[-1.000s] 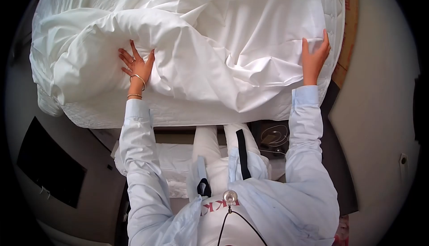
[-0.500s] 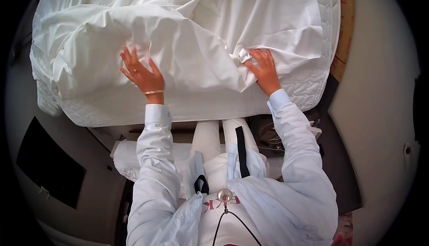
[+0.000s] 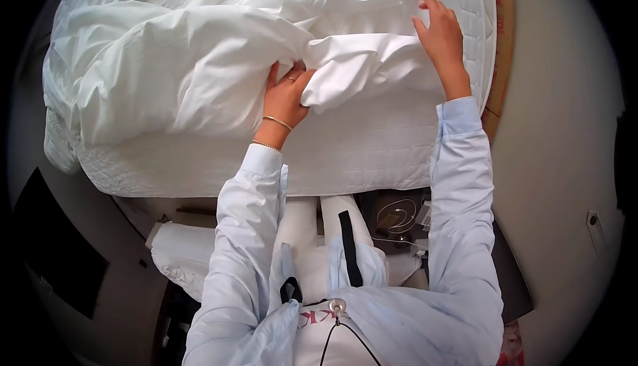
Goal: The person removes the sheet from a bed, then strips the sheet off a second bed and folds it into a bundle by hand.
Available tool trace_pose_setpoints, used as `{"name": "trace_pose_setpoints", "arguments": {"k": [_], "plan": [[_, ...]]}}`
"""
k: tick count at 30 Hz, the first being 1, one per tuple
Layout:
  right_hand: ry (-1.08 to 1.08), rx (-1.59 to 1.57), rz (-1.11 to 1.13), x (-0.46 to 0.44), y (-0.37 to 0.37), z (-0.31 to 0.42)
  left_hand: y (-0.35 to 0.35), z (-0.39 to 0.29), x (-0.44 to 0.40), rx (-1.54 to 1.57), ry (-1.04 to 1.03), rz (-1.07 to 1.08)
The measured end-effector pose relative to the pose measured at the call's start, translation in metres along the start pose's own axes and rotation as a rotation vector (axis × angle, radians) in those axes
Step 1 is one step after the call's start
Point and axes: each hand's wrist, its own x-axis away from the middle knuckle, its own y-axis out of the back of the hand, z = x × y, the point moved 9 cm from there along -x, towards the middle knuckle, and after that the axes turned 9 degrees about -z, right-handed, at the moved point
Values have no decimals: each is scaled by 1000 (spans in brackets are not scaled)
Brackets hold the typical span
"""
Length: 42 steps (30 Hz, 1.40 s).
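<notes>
A rumpled white cover (image 3: 173, 67) lies over the white quilted mattress (image 3: 372, 147). My left hand (image 3: 286, 100), with a ring and bracelets, presses into the folds at the middle of the cover. Its fingers are bent and partly sunk in the cloth, closed on it. My right hand (image 3: 440, 37) is at the right side, above the quilted surface and beside the cover's right end. Its fingers are apart and slightly curled, with no cloth between them. The cover's near edge is bunched up between the two hands.
Brown cardboard (image 3: 500, 54) runs along the mattress's right side. Below the bed are a dark surface (image 3: 379, 200) with a coiled white cable (image 3: 397, 214) and a white padded item (image 3: 183, 253). A black screen (image 3: 60, 246) is at the left.
My left hand has moved right into the cover's folds. My right hand first came inward to the cloth, then went out and up to the right. The cover's right part is folded back, baring more mattress.
</notes>
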Motion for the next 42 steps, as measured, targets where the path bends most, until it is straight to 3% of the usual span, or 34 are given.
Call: {"name": "trace_pose_setpoints", "arguments": {"k": [2, 5, 7, 9, 11, 13, 15, 17, 18, 20, 21, 25, 27, 29, 31, 34, 36, 39, 40, 42], "plan": [[233, -278, -149, -27, 13, 29, 1, 7, -1, 136, 37, -25], [375, -289, -286, -58, 30, 78, 7, 8, -1, 196, 43, -48], [385, -279, -279, -91, -1, 73, 12, 8, 2, 178, 31, -65], [439, -208, -463, -111, -10, 72, 12, 11, 7, 155, 60, -34], [472, -179, -360, -125, -32, 68, 11, 12, 16, 115, 51, 4], [217, 50, -337, -126, -52, 43, 10, 13, 23, 183, 94, -43], [255, 16, -281, -130, -63, 48, 8, 13, 25, 111, 89, -13], [257, 276, -135, -134, -76, 50, 7, 17, 26, 142, 112, -48], [259, 279, -125, -136, -74, 50, 8, 18, 25, 164, 117, -88], [163, 48, 200, -139, -92, 39, 5, 18, 25, 159, 115, -87], [153, 51, 202, -133, -86, 40, 6, 18, 25, 148, 109, -89], [366, -252, -202, -76, 1, 45, 6, 14, 22, 135, 99, -77], [459, -95, -387, -26, 44, 20, 6, 13, 21, 124, 90, -69], [457, 28, -388, 27, 47, -32, 3, 10, 21, 124, 72, -58], [443, 89, -202, 76, 21, -63, 0, 11, 23, 107, 88, -27], [330, -77, -153, 122, -1, -60, 1, 3, 21, 85, 62, -19], [69, -182, -51, 140, -35, -79, 1, 2, 20, 40, 33, -30], [-14, -186, -226, 138, -6, -62, 2, -2, 20, 8, -4, -52], [15, -183, -132, 139, -13, -68, 2, -4, 20, 2, -19, -42], [-69, -253, -160, 135, -8, -77, 2, -5, 18, 5, -18, -55]]}}
